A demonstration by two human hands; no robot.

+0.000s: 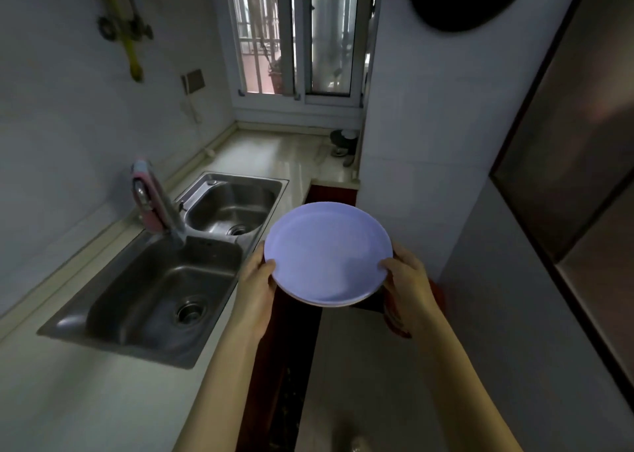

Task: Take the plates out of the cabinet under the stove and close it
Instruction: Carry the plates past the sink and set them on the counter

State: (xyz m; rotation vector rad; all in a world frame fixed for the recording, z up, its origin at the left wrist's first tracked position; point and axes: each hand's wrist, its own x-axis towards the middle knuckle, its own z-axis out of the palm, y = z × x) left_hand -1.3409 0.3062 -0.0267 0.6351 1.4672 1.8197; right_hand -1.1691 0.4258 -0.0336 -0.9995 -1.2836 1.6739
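No brand, label or writing is readable anywhere in this dim kitchen.

The pale bench (85, 400) is the biggest thing near me, running from 7 o'clock up the left side and turning along the window (295, 36) at 12 o'clock. Its front edge runs just left of my left forearm, with dark red cabinet fronts (284, 366) dropping below it. To the right of that edge a strip of light floor (360, 383) lies open between the bench and the white wall (429, 160) at 2 o'clock; that strip is the open room around my arms. A steel panel in a dark frame (566, 143) fills the 3 o'clock side.

Set into the bench at 9 o'clock is a steel double sink (164, 297), both basins bare, its tap (154, 204) standing at the back between them.

The plates (327, 252) sit at centre, in the air above the floor strip and just right of the sink's corner. The top one is pale lilac, round, shallow and plain; a second rim shows beneath it at the near edge, so it is a small stack, tilted slightly toward me.

My left hand (257, 290) has its grip closed on the stack's left rim, thumb on top. My right hand (408, 287) grips the right rim the same way.
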